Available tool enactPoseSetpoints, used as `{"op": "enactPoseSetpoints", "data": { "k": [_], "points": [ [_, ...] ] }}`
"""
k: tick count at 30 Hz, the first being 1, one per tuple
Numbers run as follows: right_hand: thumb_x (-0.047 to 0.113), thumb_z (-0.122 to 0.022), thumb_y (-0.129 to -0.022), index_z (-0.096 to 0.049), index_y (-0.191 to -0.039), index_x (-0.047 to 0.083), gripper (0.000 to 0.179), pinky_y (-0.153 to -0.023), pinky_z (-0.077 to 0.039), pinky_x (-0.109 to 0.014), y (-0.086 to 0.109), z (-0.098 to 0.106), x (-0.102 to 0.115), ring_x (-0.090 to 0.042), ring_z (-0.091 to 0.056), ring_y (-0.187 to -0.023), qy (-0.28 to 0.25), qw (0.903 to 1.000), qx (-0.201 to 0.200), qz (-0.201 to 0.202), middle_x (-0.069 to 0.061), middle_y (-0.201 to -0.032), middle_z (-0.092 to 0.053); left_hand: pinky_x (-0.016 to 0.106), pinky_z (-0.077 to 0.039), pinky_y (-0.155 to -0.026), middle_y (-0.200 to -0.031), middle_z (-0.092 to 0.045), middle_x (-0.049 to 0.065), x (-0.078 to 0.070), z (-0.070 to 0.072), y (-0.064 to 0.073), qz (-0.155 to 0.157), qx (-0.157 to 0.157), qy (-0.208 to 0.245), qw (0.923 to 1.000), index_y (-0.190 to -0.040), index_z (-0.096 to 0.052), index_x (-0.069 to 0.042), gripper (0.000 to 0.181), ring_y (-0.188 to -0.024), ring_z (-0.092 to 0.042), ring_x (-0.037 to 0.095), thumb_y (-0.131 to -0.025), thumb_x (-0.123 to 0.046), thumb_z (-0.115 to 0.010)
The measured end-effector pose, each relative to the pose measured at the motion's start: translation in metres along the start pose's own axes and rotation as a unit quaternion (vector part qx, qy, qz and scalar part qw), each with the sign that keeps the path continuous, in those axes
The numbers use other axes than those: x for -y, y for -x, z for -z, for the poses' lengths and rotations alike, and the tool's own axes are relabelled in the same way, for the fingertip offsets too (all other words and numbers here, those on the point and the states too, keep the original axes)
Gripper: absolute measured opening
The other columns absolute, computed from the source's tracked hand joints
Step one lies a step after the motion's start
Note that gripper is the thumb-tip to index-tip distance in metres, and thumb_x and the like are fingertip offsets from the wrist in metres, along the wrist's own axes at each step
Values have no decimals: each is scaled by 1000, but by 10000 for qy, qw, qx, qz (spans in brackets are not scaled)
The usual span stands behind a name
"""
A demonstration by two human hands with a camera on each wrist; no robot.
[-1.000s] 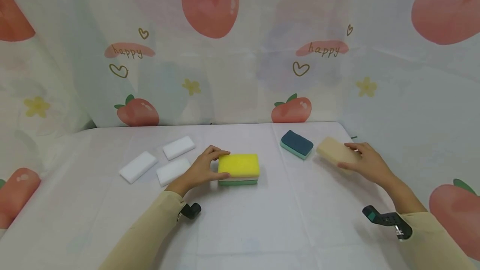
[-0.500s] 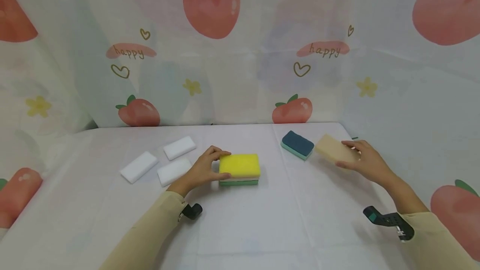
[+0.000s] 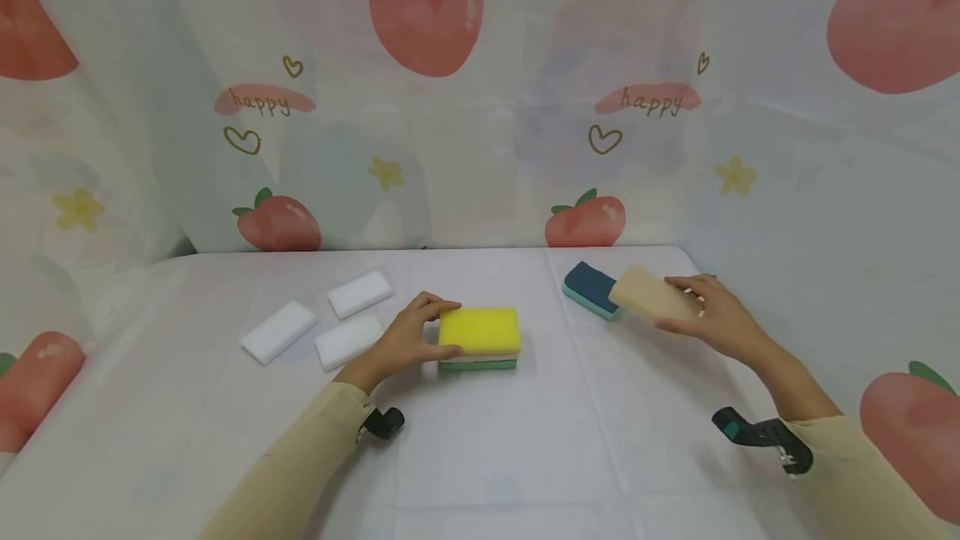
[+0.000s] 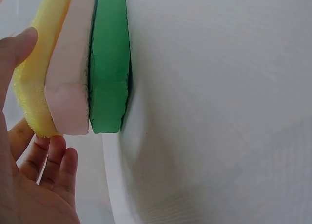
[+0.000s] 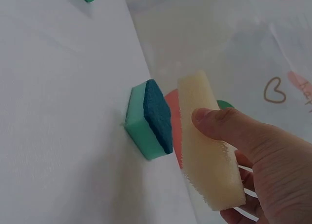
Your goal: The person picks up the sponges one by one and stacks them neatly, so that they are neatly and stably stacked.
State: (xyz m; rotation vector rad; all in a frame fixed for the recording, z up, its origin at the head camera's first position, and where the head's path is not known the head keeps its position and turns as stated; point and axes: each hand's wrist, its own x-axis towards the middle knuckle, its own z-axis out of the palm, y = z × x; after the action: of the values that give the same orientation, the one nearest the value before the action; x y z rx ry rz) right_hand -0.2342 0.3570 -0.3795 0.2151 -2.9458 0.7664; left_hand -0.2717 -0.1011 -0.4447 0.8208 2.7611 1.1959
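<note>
A small stack stands mid-table: a yellow sponge [image 3: 480,330] on top, a pale pink block [image 4: 68,104] below it, and a green sponge [image 4: 108,87] on the cloth. My left hand [image 3: 401,336] holds the yellow sponge from the left, thumb at its near side and fingertips at its far side. To the right, my right hand [image 3: 723,319] grips a cream-coloured sponge [image 3: 648,292] and keeps it raised over the table. Just left of that lies a two-layer scouring sponge [image 3: 587,283], dark blue above and mint green below, partly covered by the cream sponge in the head view.
White rectangular blocks lie at the left: one at the back [image 3: 360,294], another farther left [image 3: 277,332], and a third [image 3: 348,342] right beside my left wrist. A white cloth covers the table [image 3: 510,448]. A fruit-patterned curtain [image 3: 480,148] hangs behind.
My right hand has moved left with the cream sponge, which now overlaps the blue-topped scouring sponge in the head view. The left hand and its stack stay in place.
</note>
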Motion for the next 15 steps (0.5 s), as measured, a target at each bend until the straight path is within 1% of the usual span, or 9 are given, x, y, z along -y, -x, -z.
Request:
{"op": "enactPoseSetpoints", "data": {
  "k": [9,15],
  "points": [
    [42,-77,-83,-42,-143,-5,84,-93,-45,-64,-3,-6,6,-49,-43,-117,-76,9999,53,-76,-32,-137,-40,43,-43,-106,-120,-50,1,-2,0,0,2,-23,51,10000,-135,-60,-17,68,-119,-53,24,-75,-36,-86],
    [40,-79,-82,-43,-142,-6,83,-94,-45,-63,-5,-8,11,-47,-45,-116,-87,10000,23,40,-30,-135,-43,44,-42,-106,-120,-49,1,-2,-1,0,16,-23,93,10000,-135,-60,-16,68,-120,-53,25,-76,-36,-86]
  ]
}}
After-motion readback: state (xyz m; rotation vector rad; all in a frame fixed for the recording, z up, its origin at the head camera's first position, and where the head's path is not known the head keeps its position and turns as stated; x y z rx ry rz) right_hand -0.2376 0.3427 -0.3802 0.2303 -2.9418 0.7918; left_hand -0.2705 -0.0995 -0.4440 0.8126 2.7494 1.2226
